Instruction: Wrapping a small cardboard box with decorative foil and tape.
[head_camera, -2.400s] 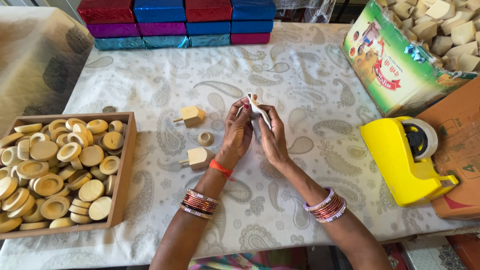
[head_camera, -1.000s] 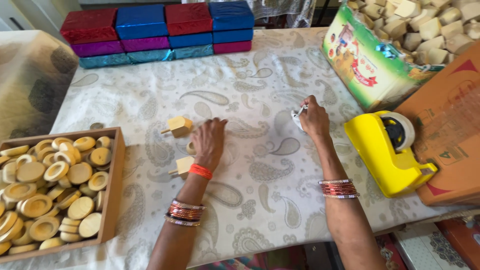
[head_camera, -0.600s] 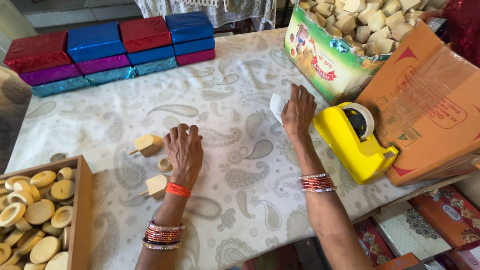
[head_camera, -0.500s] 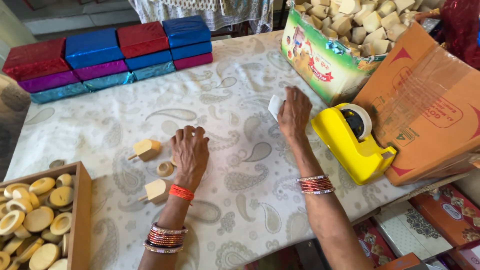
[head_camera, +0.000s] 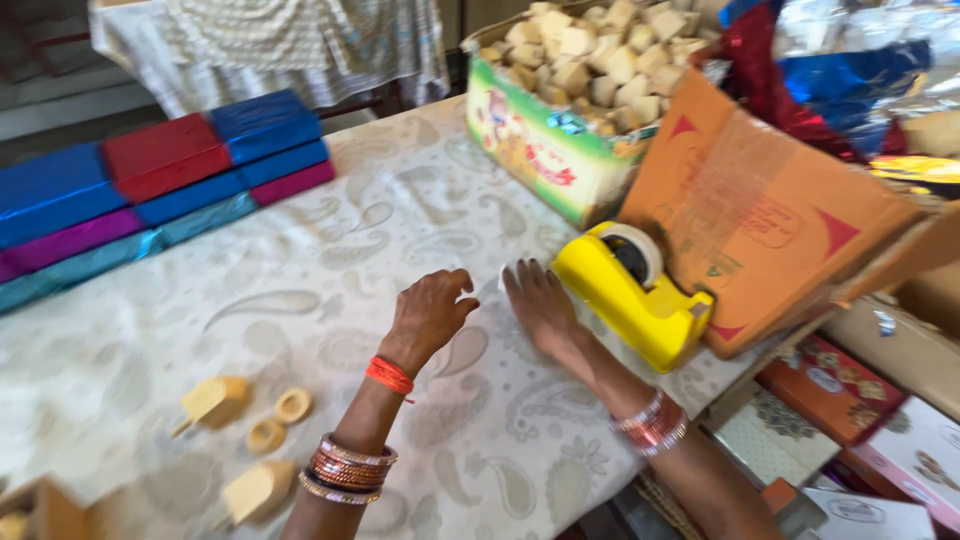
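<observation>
My right hand lies palm down on the paisley tablecloth, right beside a yellow tape dispenser. A small white scrap shows at its fingertips. My left hand hovers just left of it, fingers loosely apart and holding nothing. Both wrists wear bangles. Behind my left forearm sit two pale wooden blocks with pegs and two small wooden rings.
A green carton of wooden cubes stands at the back. An orange cardboard box leans behind the dispenser. Foil-wrapped red, blue and purple boxes are stacked at far left. Printed boxes lie off the table's right edge. A wooden tray corner shows at bottom left.
The view has swung right and closer. My right hand moved with the white scrap to the dispenser and went flat. My left hand left the wooden pieces and came up beside it.
</observation>
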